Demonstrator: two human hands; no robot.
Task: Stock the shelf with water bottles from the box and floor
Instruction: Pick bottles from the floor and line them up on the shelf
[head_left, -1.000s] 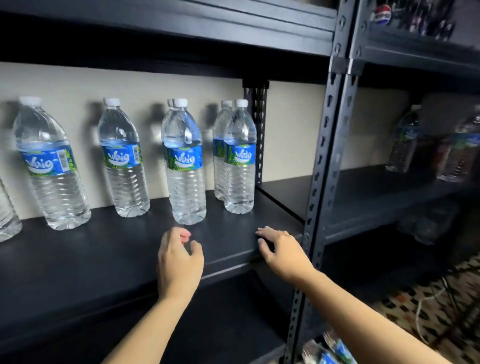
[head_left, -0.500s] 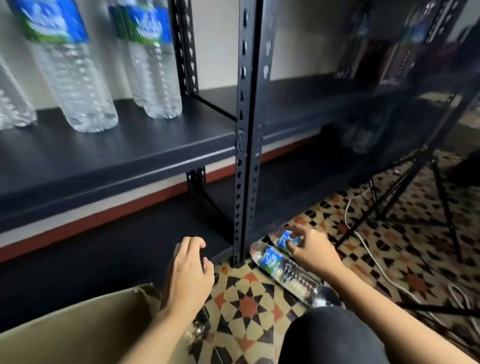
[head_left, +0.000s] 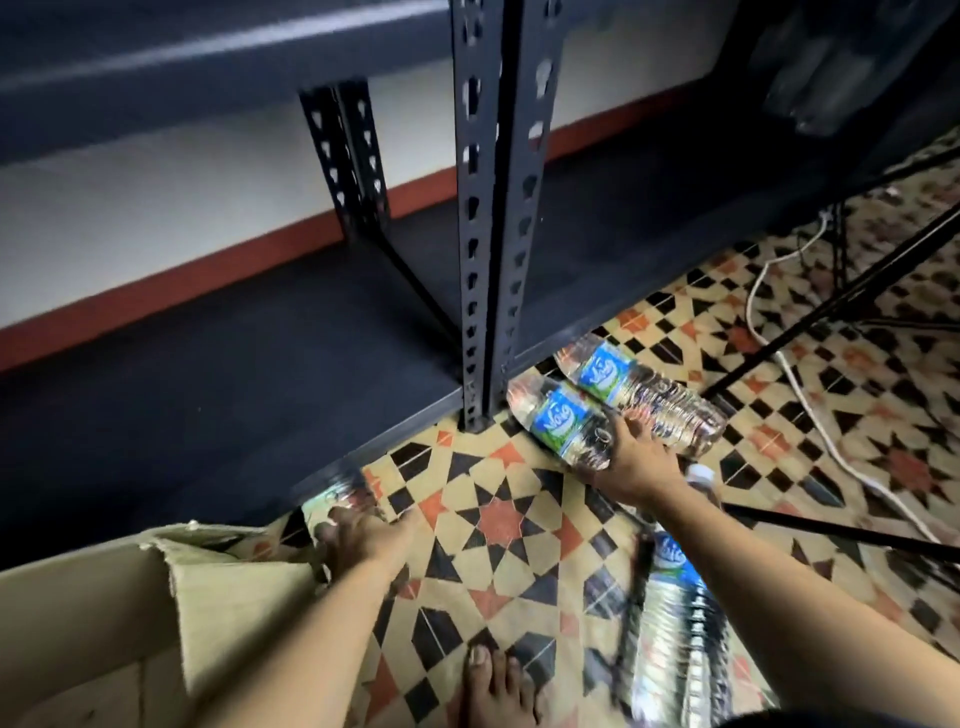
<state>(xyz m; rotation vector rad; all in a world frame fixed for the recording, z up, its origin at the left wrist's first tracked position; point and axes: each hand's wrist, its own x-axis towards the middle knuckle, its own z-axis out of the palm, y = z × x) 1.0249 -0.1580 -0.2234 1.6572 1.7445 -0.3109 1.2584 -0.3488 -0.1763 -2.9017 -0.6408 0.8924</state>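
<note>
Right hand: low over the tiled floor, fingers curled round the base end of the near bottle in a firm grip.
Near bottle: lies on its side on the tiles, just in front of the foot of the upright post, blue and green label facing up.
Far bottle: lies on its side, touching the near bottle along its length, on the side away from the person; no hand on it.
Third bottle: on the floor beside the right forearm, its white cap pointing towards the right hand; the body is smeared by blur.
Left hand: down at the corner of the cardboard box, fingers reaching onto what looks like a blurred bottle; the blur is too strong to tell whether they grip it or merely touch it.
Blurred bottle: between the box's torn flap and the front edge of the bottom shelf.
Bottom shelf: dark board, sitting low against the floor, with nothing showing on the part in view.
Bare foot: on the tiles between the two forearms.
Right side: a white cable and a black tripod leg cross the floor, well apart from the bottles.
</note>
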